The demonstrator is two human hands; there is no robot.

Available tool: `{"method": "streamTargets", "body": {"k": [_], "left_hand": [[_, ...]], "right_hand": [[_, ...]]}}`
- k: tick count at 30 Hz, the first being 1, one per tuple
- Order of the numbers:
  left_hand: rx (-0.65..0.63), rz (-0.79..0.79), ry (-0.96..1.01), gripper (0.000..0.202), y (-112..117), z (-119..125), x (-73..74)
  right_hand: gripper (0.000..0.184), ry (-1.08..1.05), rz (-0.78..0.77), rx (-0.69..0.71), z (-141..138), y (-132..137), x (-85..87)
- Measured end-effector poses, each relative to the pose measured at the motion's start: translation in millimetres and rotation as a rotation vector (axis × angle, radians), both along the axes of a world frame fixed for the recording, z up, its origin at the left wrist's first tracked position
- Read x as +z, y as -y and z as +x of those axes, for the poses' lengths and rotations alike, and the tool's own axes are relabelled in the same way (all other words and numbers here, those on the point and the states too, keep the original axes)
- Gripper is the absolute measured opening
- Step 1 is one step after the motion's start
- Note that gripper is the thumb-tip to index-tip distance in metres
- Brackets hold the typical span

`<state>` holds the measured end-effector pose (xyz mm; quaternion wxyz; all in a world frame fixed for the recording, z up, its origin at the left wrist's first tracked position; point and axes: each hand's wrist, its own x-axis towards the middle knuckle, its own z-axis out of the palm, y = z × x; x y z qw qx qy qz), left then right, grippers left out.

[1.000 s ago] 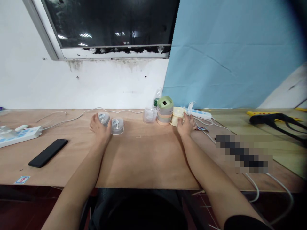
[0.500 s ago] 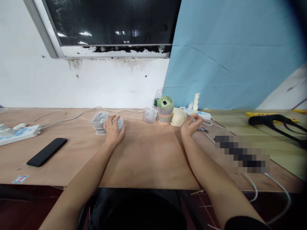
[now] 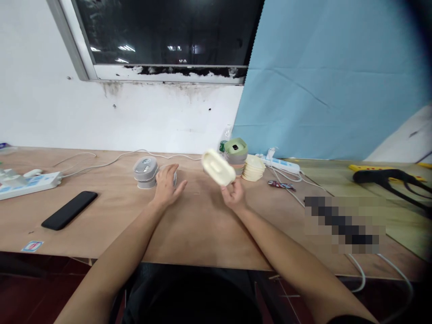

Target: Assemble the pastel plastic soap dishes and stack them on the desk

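My right hand [image 3: 234, 194] grips the near corner of a cream plastic tray [image 3: 218, 168], a shallow rounded piece with a raised bar in its middle, held tilted above the table. My left hand [image 3: 166, 185] has its fingers stretched out beside a small clear and grey container [image 3: 174, 176], which it mostly hides; whether it touches it I cannot tell. Just left of that hand, round grey containers with a clear lid [image 3: 146, 171] stand stacked. Behind the right hand are a stack of cream pieces [image 3: 254, 168] and a stack of green, grey and orange square pieces [image 3: 236, 150].
A black phone [image 3: 69, 210] lies on the wooden table [image 3: 199, 234] at left, near a white power strip [image 3: 32, 184]. Another power strip [image 3: 283, 165] with cables, a small colourful wrapper [image 3: 281, 185] and a black-handled object [image 3: 381, 177] are at right. A plastic bottle [image 3: 225, 137] stands against the wall.
My right hand has moved left with the cream tray, away from the cream stack, and the tray has turned from edge-on to show its broad face. My left hand's fingers have spread slightly.
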<state>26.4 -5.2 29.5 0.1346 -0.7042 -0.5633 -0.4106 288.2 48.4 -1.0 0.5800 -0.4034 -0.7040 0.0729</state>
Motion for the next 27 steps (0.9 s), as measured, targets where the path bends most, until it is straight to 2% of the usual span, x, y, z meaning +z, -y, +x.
{"method": "streamTargets", "body": {"k": [3, 5, 7, 9, 14, 18, 21, 24, 27], "left_hand": [[-0.093, -0.034, -0.067, 0.069, 1.2, 2.9, 0.2], [-0.188, -0.107, -0.141, 0.068, 1.0, 5.1, -1.5], [-0.296, -0.206, -0.215, 0.064, 0.0, 7.4, -5.4], [-0.370, -0.299, -0.269, 0.063, -1.2, 9.9, -10.9], [-0.426, -0.415, -0.361, 0.059, -1.7, 16.6, -19.5], [-0.439, -0.408, -0.367, 0.047, -1.3, 18.3, -18.1], [-0.432, -0.409, -0.337, 0.044, -2.0, 17.0, -16.2], [-0.439, -0.425, -0.294, 0.041, -1.9, 15.9, -13.9], [-0.458, -0.432, -0.261, 0.040, -0.2, 16.4, -11.5]], "right_hand": [[0.022, -0.065, -0.299, 0.348, -25.7, 7.9, -3.7], [0.018, -0.126, -0.528, 0.485, -34.0, 3.9, -4.6], [0.016, -0.130, -0.671, 0.518, -33.2, -4.8, -5.6], [0.018, -0.077, -0.696, 0.464, -25.2, -14.3, -7.2], [0.038, 0.163, -0.551, 0.183, -2.4, -26.7, -10.6], [0.034, 0.253, -0.390, -0.021, 3.8, -30.5, -4.7], [0.023, 0.140, -0.221, -0.161, 11.8, -40.8, 12.4], [0.026, 0.038, 0.006, -0.324, 27.4, -59.9, 39.9], [0.035, 0.156, 0.120, -0.438, 43.8, -80.8, 65.9]]}}
